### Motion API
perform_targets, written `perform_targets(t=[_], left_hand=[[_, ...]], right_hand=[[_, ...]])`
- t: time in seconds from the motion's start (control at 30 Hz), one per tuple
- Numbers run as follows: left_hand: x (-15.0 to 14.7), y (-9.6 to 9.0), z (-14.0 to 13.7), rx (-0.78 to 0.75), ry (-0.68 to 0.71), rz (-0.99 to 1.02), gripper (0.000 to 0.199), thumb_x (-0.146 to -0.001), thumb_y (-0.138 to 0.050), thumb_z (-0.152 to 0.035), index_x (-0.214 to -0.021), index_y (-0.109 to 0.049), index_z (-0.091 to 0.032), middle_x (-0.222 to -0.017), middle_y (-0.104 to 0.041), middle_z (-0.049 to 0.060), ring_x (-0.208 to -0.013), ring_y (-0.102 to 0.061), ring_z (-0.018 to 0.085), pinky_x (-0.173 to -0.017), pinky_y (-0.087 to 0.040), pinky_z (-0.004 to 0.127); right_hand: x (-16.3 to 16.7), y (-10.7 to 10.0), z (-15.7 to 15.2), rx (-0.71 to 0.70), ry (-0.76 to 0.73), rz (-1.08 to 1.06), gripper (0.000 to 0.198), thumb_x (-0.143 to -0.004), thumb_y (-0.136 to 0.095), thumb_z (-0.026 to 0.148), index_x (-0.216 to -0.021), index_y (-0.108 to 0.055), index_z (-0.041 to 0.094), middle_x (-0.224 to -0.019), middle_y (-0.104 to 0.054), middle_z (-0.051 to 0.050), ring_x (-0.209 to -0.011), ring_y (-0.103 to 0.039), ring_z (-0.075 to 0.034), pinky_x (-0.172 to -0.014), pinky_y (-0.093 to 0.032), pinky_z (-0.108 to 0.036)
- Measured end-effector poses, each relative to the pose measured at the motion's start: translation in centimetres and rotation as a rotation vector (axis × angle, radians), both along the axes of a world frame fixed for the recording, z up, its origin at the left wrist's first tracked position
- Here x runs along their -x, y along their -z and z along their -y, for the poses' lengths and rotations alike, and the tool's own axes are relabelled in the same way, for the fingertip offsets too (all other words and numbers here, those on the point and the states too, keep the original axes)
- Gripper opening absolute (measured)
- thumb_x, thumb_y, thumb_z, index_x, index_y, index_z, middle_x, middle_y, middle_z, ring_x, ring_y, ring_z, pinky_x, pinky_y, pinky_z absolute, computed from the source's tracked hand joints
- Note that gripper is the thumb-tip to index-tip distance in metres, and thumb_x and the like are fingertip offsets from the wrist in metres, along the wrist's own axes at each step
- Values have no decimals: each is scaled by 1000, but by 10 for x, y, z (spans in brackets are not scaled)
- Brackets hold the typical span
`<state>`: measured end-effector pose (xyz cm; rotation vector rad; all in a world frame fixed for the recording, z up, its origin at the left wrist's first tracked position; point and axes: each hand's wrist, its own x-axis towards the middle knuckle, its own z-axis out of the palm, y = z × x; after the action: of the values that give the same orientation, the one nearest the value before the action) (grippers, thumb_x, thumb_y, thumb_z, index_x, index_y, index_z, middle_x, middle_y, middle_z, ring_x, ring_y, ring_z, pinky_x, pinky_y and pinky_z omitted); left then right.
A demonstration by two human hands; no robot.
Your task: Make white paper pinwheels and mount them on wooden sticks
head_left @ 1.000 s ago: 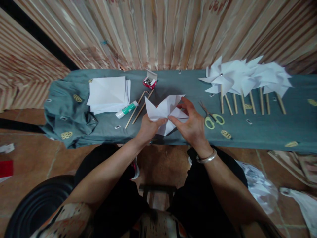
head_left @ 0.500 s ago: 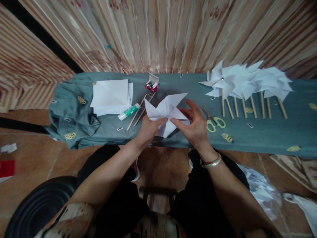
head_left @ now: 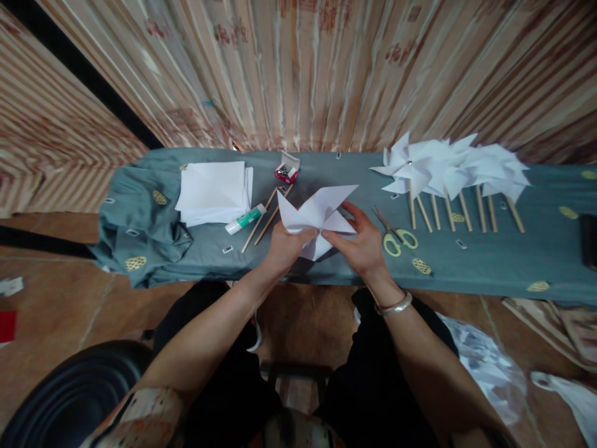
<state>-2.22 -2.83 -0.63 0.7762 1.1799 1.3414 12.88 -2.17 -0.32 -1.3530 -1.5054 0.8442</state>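
Observation:
A white paper pinwheel (head_left: 313, 214) without a stick is held between my two hands above the cloth-covered table. My left hand (head_left: 288, 246) grips its left side, with the thumb pressed near the centre. My right hand (head_left: 362, 239) holds it from the right, thumb also by the centre and fingers behind a blade. Just left of the pinwheel lie two wooden sticks (head_left: 267, 223) and a green-and-white glue stick (head_left: 245, 219). Beyond them stands an open small red box (head_left: 286, 171) of metal pins. Scissors with light green handles (head_left: 397, 241) rest to the right of my right hand.
Several finished pinwheels on sticks (head_left: 448, 167) lie in an overlapping row at the right. A stack of white paper (head_left: 212, 193) sits at the left on the green cloth (head_left: 489, 261). Behind the table hangs a striped curtain (head_left: 298, 74). A clear plastic bag (head_left: 489, 361) is on the floor.
My right fingers have come in closer around the pinwheel's right blade. Both hands still hold the pinwheel near its centre. The view has shifted slightly.

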Motion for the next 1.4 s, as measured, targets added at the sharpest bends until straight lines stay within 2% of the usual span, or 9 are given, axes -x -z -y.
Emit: perform_targets(t=[0.1,0.3,0.43,0.8,1.07,1.2,1.33,1.4], left_hand=[[-1,-1,0,-13,-1,-2,41,-52,-81,-23,-91,-70,-17,-82,-73,1,-78,-67,21,-80,-52,35],[-2,-2,-1,0,-3,-23,29,-52,-81,-23,-77,-69,-18,-73,-72,0,-70,-64,20,-73,-52,33],[-2,0,-1,6,-18,-33,29,-52,-81,-23,-79,-70,-18,-74,-72,1,-72,-66,21,-74,-52,35],[0,-3,-3,20,-42,-20,31,-52,-81,-25,-80,-71,-17,-77,-73,2,-73,-66,20,-76,-52,35],[10,0,-2,-12,-9,-103,36,-56,-81,-29,-89,-71,-19,-83,-73,3,-80,-67,23,-79,-52,37],[16,-2,0,-10,3,-96,32,-57,-79,-29,-86,-70,-19,-83,-74,3,-77,-66,22,-77,-53,35],[25,-6,1,17,-69,-94,31,-54,-79,-26,-82,-71,-16,-81,-74,5,-74,-66,21,-73,-51,33],[33,-9,-1,33,-123,-73,29,-52,-80,-26,-78,-70,-16,-78,-74,5,-71,-65,20,-71,-51,32]], right_hand=[[2,-3,0,1,3,1,67,-65,-77,44,-124,-58,19,-102,-76,-9,-90,-72,-30,-80,-58,-44],[6,-6,1,-18,15,1,59,-67,-74,39,-121,-61,18,-106,-75,-10,-91,-72,-29,-80,-59,-44],[8,-4,0,-31,11,-18,55,-69,-73,38,-119,-61,20,-108,-74,-9,-95,-71,-29,-81,-59,-44],[12,-3,-3,-19,4,-46,51,-72,-71,42,-116,-61,19,-99,-75,-9,-89,-72,-28,-77,-60,-43],[17,-4,-2,48,-4,-134,53,-67,-76,40,-113,-62,17,-92,-76,-8,-83,-72,-26,-76,-59,-41],[22,-6,0,75,-45,-175,54,-66,-77,40,-113,-62,19,-91,-76,-7,-81,-72,-25,-72,-60,-39],[22,-7,-3,129,-116,-285,66,-66,-79,47,-121,-58,18,-92,-77,-8,-84,-73,-25,-73,-59,-37],[19,-5,-7,142,-120,-364,67,-68,-76,53,-122,-58,18,-95,-77,-9,-88,-72,-25,-77,-58,-37]])
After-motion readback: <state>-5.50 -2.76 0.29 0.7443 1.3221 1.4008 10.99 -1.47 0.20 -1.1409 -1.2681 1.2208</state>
